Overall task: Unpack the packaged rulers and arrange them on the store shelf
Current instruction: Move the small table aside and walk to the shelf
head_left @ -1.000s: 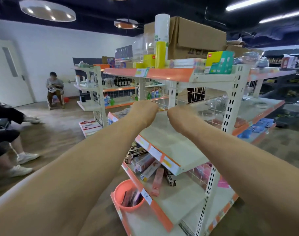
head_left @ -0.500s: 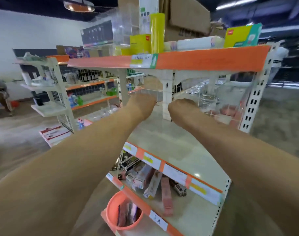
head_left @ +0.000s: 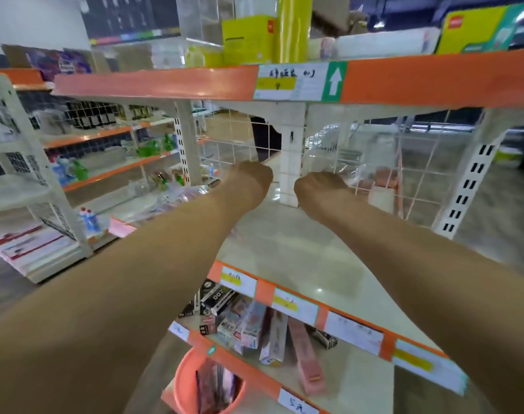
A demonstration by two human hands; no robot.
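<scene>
Well, from where I stand this job looks barely begun. Nearest the person, below both forearms, an orange bucket [head_left: 180, 380] holds a few dark packets standing on end. Just past it, also under the arms, the lower shelf [head_left: 353, 380] carries a loose heap of small boxes [head_left: 222, 303] and 1 long pink packet [head_left: 307, 363] lying flat. Whether any of these hold rulers is too blurred to say.

Above that, both arms stretch out over the middle shelf [head_left: 284, 249], whose board under the wrists shows nothing laid out in a row. The left hand [head_left: 250, 179] and right hand [head_left: 320, 186] sit near each other at its far end but do not touch. Only their backs face me, with the fingers tucked out of sight. I cannot tell whether either one grips something.

Between and just beyond the 2 hands rises a white post [head_left: 292, 162], with wire mesh [head_left: 234, 141] to either side. Beyond the right hand, some crumpled clear plastic [head_left: 344, 162] lies against the mesh. It could be wrapping, but I cannot be sure. Over the hands runs the top shelf [head_left: 153, 83], with a yellow box [head_left: 249, 40] on it.

I see no bare rulers anywhere, so I judge the unpacking and the arranging both remain to be done.
</scene>
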